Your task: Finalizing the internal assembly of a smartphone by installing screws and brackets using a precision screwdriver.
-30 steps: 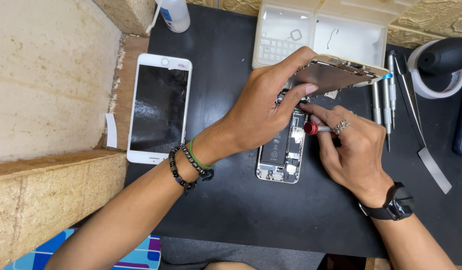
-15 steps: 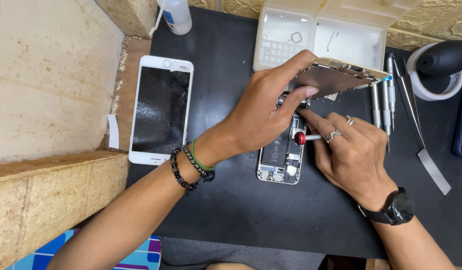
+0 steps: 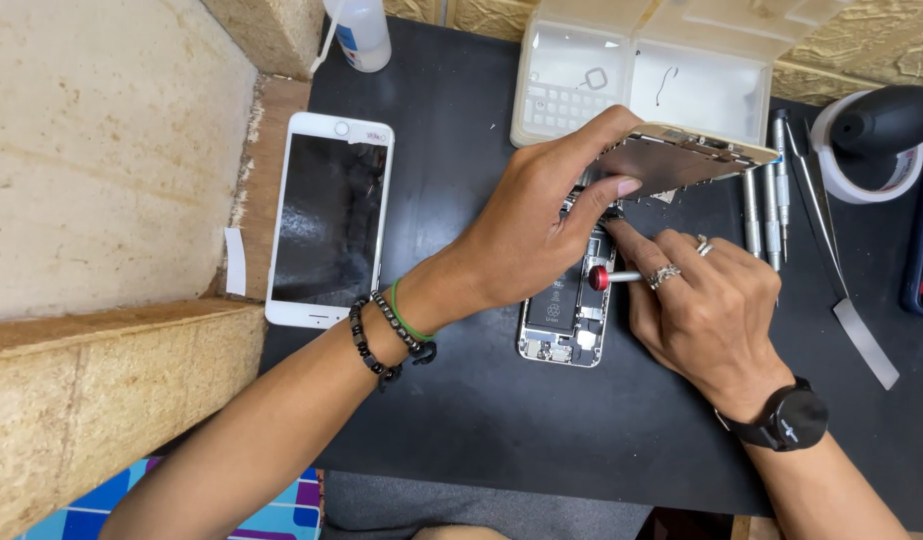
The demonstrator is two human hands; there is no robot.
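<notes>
Opened phone (image 3: 561, 320) lies mid-table (image 3: 461, 420), right of the white phone (image 3: 329, 220). Left hand (image 3: 526, 235) has fingers pinching the lifted screen (image 3: 681, 160), tilted up over the phone's top end. Right hand (image 3: 706, 310) pinches a red-capped screwdriver (image 3: 611, 277), tip hidden under the screen. Step looks like undoing screws at the connector end. Next move likely needs the screen held steady, cables unstrained.

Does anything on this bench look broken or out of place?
Only the opened phone: its insides show, and the left hand holds its screen panel tilted up. The white phone lies flat and looks whole.
</notes>
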